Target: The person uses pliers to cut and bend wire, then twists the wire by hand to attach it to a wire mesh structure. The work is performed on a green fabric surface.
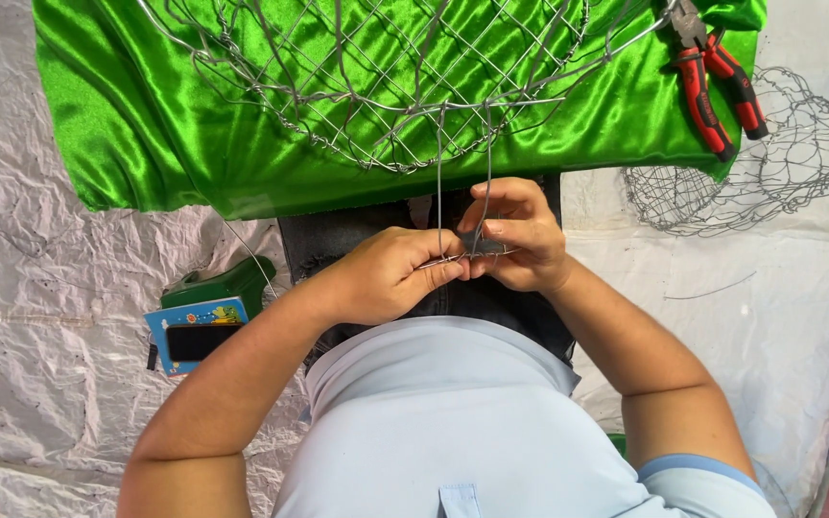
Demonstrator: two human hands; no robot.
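A round wire mesh frame (376, 86) lies on a shiny green cloth (146, 134) in front of me. Two long wire strands (441, 173) hang from its near rim down to my hands. My left hand (390, 273) pinches the wire ends between thumb and fingers. My right hand (520, 240) touches it from the right, fingers closed on the same wires and on a small dark tool or piece that is mostly hidden. Both hands rest over my lap, above dark trousers.
Red-handled pliers (717, 82) lie on the cloth's right corner. A second wire mesh basket (769, 163) sits on the white sheet (69, 384) at right. A dark green object (223, 285) and a phone on a blue card (194, 336) lie at left.
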